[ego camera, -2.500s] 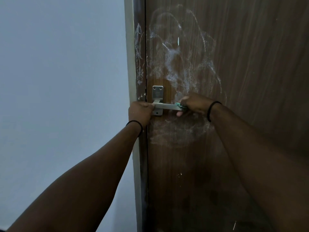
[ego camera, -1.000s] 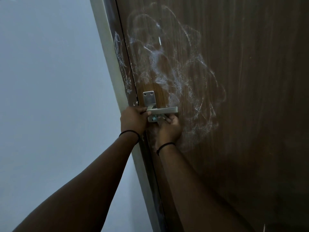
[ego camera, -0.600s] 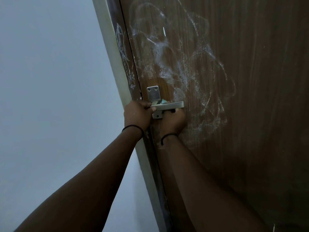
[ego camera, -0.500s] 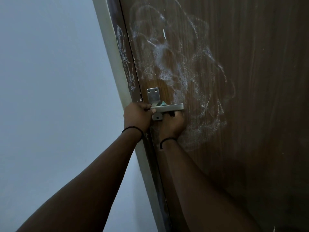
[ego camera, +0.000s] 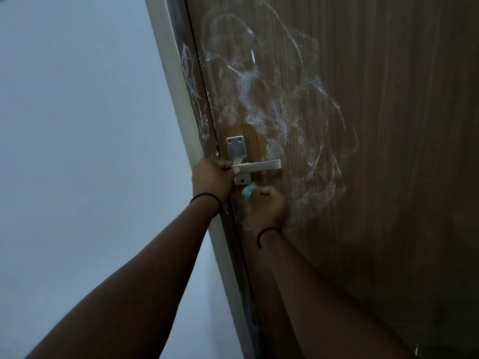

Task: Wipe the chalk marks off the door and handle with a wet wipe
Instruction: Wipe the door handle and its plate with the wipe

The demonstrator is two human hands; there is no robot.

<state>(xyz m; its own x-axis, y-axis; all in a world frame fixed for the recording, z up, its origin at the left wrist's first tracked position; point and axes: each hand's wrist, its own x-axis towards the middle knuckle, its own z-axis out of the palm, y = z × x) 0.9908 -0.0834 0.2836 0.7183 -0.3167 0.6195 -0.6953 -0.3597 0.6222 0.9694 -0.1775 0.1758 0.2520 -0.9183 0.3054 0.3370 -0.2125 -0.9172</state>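
Right hand: fingers curled round a bunched teal wet wipe, held against the door just below the handle; knuckles face the camera; a black band sits at the wrist.

Left hand: closed round the inner end of the handle, beside the door edge; a black band at its wrist too.

Handle: silver metal lever, level, its free end pointing away from the door edge; a silver plate with two screws rises above it, and the plate's lower end shows below it.

Door: dark brown wood grain. Chalk marks: white loops and smears spread above, beside and below the handle; a patch directly round the plate shows bare wood.

Door frame: pale strip beyond the door edge from the handle, with a chalk-scribbled dark band beside it.

Wall: plain pale blue-grey, beyond the frame.
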